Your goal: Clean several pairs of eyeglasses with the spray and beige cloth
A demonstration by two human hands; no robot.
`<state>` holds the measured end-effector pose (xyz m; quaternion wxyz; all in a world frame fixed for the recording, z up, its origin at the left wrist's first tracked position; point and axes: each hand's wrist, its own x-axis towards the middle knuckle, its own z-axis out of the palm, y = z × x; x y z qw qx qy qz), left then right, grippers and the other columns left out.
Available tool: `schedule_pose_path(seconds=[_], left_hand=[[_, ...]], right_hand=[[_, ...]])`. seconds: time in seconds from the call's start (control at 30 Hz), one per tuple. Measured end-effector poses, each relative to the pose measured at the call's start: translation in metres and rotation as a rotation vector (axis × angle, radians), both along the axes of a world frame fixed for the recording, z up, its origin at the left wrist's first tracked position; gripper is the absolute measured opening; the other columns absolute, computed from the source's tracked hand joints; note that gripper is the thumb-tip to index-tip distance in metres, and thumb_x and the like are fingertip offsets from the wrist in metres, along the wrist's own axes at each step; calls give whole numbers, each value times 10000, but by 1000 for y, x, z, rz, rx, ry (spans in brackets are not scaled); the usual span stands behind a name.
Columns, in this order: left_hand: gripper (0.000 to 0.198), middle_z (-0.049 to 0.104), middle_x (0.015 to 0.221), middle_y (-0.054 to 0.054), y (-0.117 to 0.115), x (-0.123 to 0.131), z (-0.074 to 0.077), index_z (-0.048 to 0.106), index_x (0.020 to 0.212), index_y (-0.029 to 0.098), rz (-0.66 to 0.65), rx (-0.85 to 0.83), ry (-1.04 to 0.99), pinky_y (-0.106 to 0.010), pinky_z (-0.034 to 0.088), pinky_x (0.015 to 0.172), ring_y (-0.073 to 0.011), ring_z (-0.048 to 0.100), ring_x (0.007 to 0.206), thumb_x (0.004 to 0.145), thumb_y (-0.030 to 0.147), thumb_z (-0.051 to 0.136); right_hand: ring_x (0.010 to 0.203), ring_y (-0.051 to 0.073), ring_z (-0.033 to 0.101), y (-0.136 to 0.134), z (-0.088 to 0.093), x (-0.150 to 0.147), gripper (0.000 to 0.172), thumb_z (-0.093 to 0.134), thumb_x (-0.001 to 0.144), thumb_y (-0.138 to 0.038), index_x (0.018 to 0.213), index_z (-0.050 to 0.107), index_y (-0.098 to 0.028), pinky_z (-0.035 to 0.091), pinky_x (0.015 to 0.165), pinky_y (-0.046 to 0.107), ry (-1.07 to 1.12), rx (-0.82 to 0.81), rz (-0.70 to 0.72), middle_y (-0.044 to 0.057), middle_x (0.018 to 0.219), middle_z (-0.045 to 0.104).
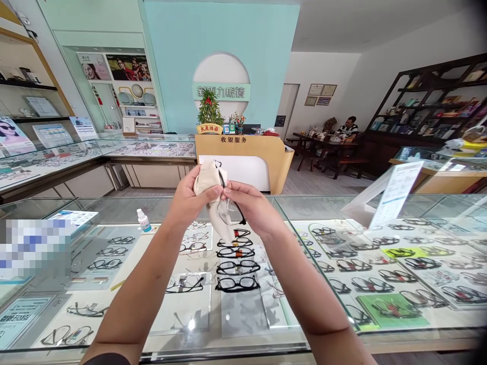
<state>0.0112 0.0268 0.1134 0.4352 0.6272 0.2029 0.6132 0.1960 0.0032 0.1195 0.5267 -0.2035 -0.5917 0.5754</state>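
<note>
A cream-coloured cloth [208, 177] is bunched in my left hand [189, 196], which is closed with the thumb pressed on it. Its loose end hangs down over the glass counter. My right hand [253, 207] pinches a pair of dark-framed glasses [242, 215] close to the left thumb. One lens hangs below the fingers, and part of the frame is covered by the cloth. Both hands meet in front of me, above the display case. Under them lies a column of black glasses [238, 267] inside the case.
The glass display counter [266, 350] spans the front, with many frames inside. A small white spray bottle [143, 221] stands on it at left; a white sign stand [395, 195] is at right. Beyond are a wooden cashier desk [279, 162] and a seated person [348, 126].
</note>
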Motion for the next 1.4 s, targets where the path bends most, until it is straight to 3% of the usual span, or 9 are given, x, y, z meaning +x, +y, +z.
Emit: schedule_pose_path(seconds=[0.3, 0.47, 0.57, 0.67, 0.87, 0.97, 1.2, 1.3, 1.4], left_hand=[[662, 531, 527, 59, -5, 15, -2, 604, 727, 217, 241, -53, -182, -229, 413, 425, -96, 501, 424, 825, 797, 909], [566, 756, 741, -54, 4, -2, 1, 748, 867, 188, 5, -44, -17, -304, 582, 578, -207, 733, 657, 855, 726, 923], [520, 824, 930, -77, 5, -4, 2, 798, 1073, 182, -86, -16, 20, -309, 631, 691, -204, 766, 769, 810, 577, 1011], [597, 805, 911, -35, 1, 2, 0, 784, 1144, 197, -38, -14, -26, -265, 612, 674, -154, 725, 714, 730, 514, 1076], [602, 577, 588, 58, -10, 18, 0, 653, 818, 216, 160, -48, -152, -226, 438, 445, -90, 516, 445, 806, 734, 960], [667, 532, 532, 52, -10, 16, 1, 596, 744, 224, 215, -87, -172, -235, 413, 422, -120, 548, 452, 798, 801, 927], [551, 740, 780, -27, 0, 0, 3, 760, 987, 188, -90, -93, -27, -287, 597, 627, -180, 718, 698, 756, 600, 1043], [581, 725, 787, 10, -3, 6, 2, 752, 1082, 208, -74, -77, -56, -247, 577, 625, -136, 677, 664, 722, 520, 1084], [578, 629, 660, 50, -10, 17, 1, 693, 940, 218, 31, -75, -123, -229, 491, 508, -102, 573, 521, 742, 632, 1045]], right_hand=[[906, 193, 563, -4, -7, -15, 420, 942, 836, -593, 794, 741, -227, 464, 906, 329, -62, 44, 43, 11, 869, 661], [884, 185, 566, 2, -1, 0, 388, 962, 793, -559, 758, 776, -220, 464, 865, 313, -32, 27, -34, 16, 879, 679], [867, 180, 566, 2, 1, 4, 373, 954, 805, -548, 763, 781, -220, 466, 843, 308, -28, 12, -38, 18, 881, 684], [879, 189, 571, 1, -1, -1, 404, 959, 800, -574, 776, 765, -221, 482, 851, 316, 4, 0, -9, 21, 879, 680], [871, 181, 551, -3, -9, -15, 467, 935, 849, -645, 810, 743, -220, 472, 841, 317, -59, 53, 49, 8, 864, 652], [883, 181, 566, -4, -7, -13, 467, 952, 831, -642, 802, 748, -223, 479, 854, 311, -44, 42, 46, 6, 863, 658], [838, 170, 554, 1, 0, 3, 404, 977, 789, -569, 756, 779, -217, 463, 785, 298, -7, -6, -31, 14, 859, 669], [845, 178, 552, 1, -3, -1, 426, 960, 804, -593, 773, 761, -218, 470, 789, 308, -3, -6, -20, 17, 851, 660], [874, 186, 558, -3, -5, -8, 460, 942, 826, -634, 803, 742, -220, 483, 823, 318, -23, 29, 31, 18, 873, 660]])
